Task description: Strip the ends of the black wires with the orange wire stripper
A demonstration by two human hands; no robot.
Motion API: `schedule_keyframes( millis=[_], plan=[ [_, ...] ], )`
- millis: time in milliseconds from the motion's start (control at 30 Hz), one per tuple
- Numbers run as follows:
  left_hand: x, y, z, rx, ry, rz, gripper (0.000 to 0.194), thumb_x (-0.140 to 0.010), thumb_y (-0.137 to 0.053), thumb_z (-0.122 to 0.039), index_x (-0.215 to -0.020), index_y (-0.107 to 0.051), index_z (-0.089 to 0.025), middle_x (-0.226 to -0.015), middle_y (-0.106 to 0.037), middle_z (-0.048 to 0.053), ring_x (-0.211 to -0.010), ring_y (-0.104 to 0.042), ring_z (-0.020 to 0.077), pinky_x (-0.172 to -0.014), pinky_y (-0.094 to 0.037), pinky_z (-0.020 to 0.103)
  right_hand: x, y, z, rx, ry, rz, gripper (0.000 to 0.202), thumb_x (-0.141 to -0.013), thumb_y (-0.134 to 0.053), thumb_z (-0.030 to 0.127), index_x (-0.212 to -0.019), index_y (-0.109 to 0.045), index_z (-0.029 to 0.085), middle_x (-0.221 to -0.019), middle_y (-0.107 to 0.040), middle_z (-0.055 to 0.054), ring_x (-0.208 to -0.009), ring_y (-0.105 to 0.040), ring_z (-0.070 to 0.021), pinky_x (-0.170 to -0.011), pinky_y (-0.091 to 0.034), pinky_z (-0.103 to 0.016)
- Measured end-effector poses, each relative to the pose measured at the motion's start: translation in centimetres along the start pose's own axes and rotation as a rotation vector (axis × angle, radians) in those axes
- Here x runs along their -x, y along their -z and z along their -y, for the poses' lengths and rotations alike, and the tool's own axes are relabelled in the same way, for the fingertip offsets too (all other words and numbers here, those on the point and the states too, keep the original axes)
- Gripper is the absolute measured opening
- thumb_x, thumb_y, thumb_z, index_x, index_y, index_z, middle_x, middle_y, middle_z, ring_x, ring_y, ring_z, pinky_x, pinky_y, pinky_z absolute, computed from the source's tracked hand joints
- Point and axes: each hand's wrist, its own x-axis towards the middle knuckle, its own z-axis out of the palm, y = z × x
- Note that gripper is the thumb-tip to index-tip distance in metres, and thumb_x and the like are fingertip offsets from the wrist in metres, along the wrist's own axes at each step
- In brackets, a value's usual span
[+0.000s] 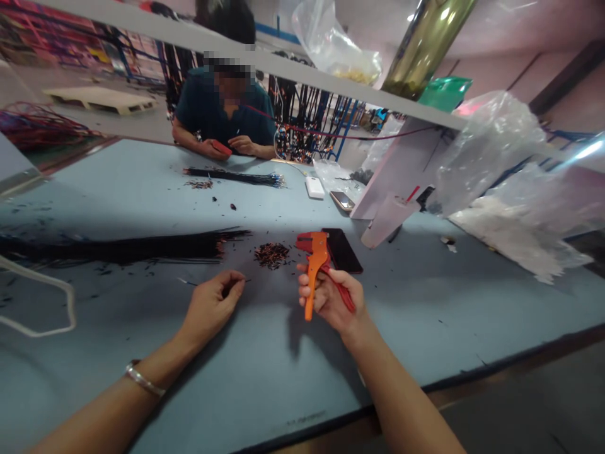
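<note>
My right hand is wrapped round the handles of an orange and red wire stripper, its jaws pointing left above the table. My left hand is closed in a pinch on a thin dark wire; one tip shows right of the fingers and a pale end shows to their left. Beyond the hands lies a pile of short black and copper-coloured offcuts. A long bundle of black wires stretches off to the left, its cut ends near the pile.
Behind the stripper lies a dark tablet. Across the table a person works beside another wire bundle. A phone, a white box, a paper roll and plastic bags stand right. A white bent frame is left.
</note>
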Motion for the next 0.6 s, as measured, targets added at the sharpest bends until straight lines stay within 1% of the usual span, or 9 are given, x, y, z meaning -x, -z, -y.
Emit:
schedule_keyframes(
  millis=[67, 133, 167, 233, 300, 433, 500, 600],
  plan=[
    [0.0, 0.1, -0.1, -0.018, 0.004, 0.005, 0.024, -0.076, -0.050, -0.039, -0.078, -0.064, -0.020, -0.063, -0.063, 0.000, -0.060, -0.054, 0.0184, -0.059, -0.040, 0.024, -0.2, 0.1, -0.1, -0.058, 0.012, -0.097, 0.040, -0.083, -0.034, 0.040, -0.100, -0.060, 0.015, -0.095, -0.066, -0.014, -0.083, -0.064, -0.0246, -0.076, -0.054, -0.050],
    [0.0, 0.1, -0.2, -0.035, -0.001, 0.009, 0.025, -0.077, -0.049, -0.040, -0.079, -0.063, -0.019, -0.062, -0.062, 0.000, -0.059, -0.054, 0.0181, -0.058, -0.040, 0.024, -0.5, 0.1, -0.2, -0.143, 0.024, -0.185, 0.035, -0.081, -0.037, 0.037, -0.097, -0.062, 0.016, -0.096, -0.066, -0.014, -0.086, -0.064, -0.0255, -0.077, -0.054, -0.050],
    [0.0, 0.0, -0.1, -0.043, -0.007, 0.010, 0.025, -0.077, -0.049, -0.040, -0.080, -0.064, -0.019, -0.062, -0.063, 0.000, -0.059, -0.055, 0.0181, -0.058, -0.041, 0.024, -0.6, 0.1, -0.3, -0.189, 0.021, -0.210, 0.033, -0.079, -0.040, 0.035, -0.095, -0.063, 0.016, -0.096, -0.067, -0.013, -0.087, -0.065, -0.0256, -0.077, -0.054, -0.050],
    [-0.1, 0.0, 0.0, -0.055, -0.022, 0.012, 0.026, -0.077, -0.049, -0.040, -0.081, -0.064, -0.019, -0.064, -0.064, 0.000, -0.060, -0.056, 0.0181, -0.059, -0.041, 0.023, -0.7, -0.1, -0.5, -0.256, 0.007, -0.230, 0.031, -0.076, -0.042, 0.031, -0.091, -0.064, 0.016, -0.094, -0.068, -0.013, -0.086, -0.065, -0.0254, -0.077, -0.054, -0.049],
    [-0.1, 0.0, 0.1, -0.062, -0.039, 0.012, 0.026, -0.077, -0.048, -0.039, -0.081, -0.064, -0.020, -0.066, -0.066, 0.000, -0.062, -0.058, 0.0181, -0.060, -0.042, 0.023, -0.7, -0.2, -0.5, -0.289, -0.014, -0.224, 0.031, -0.074, -0.043, 0.029, -0.090, -0.066, 0.015, -0.092, -0.070, -0.012, -0.083, -0.065, -0.0249, -0.076, -0.054, -0.048],
    [-0.2, 0.0, 0.1, -0.085, -0.033, -0.006, 0.027, -0.077, -0.047, -0.041, -0.079, -0.064, -0.020, -0.065, -0.066, -0.001, -0.060, -0.058, 0.0174, -0.059, -0.043, 0.023, -0.4, 0.1, 0.0, -0.323, -0.025, -0.215, 0.030, -0.071, -0.047, 0.024, -0.091, -0.067, 0.015, -0.089, -0.071, -0.009, -0.079, -0.067, -0.0218, -0.076, -0.055, -0.041],
    [-0.2, -0.1, 0.2, -0.097, -0.025, -0.031, 0.027, -0.076, -0.046, -0.041, -0.079, -0.063, -0.020, -0.066, -0.066, -0.001, -0.061, -0.059, 0.0173, -0.059, -0.043, 0.023, -0.3, 0.7, 0.3, -0.301, -0.027, -0.230, 0.025, -0.072, -0.050, 0.021, -0.089, -0.067, 0.014, -0.085, -0.072, -0.008, -0.074, -0.068, -0.0207, -0.072, -0.055, -0.037],
    [-0.2, -0.2, 0.5, -0.098, -0.027, -0.061, 0.027, -0.077, -0.046, -0.041, -0.079, -0.064, -0.021, -0.070, -0.069, -0.001, -0.065, -0.061, 0.0177, -0.060, -0.045, 0.023, -0.4, 1.7, 0.5, -0.247, -0.059, -0.261, 0.017, -0.077, -0.053, 0.021, -0.085, -0.066, 0.013, -0.076, -0.072, -0.008, -0.066, -0.068, -0.0201, -0.063, -0.055, -0.032]
  ],
)
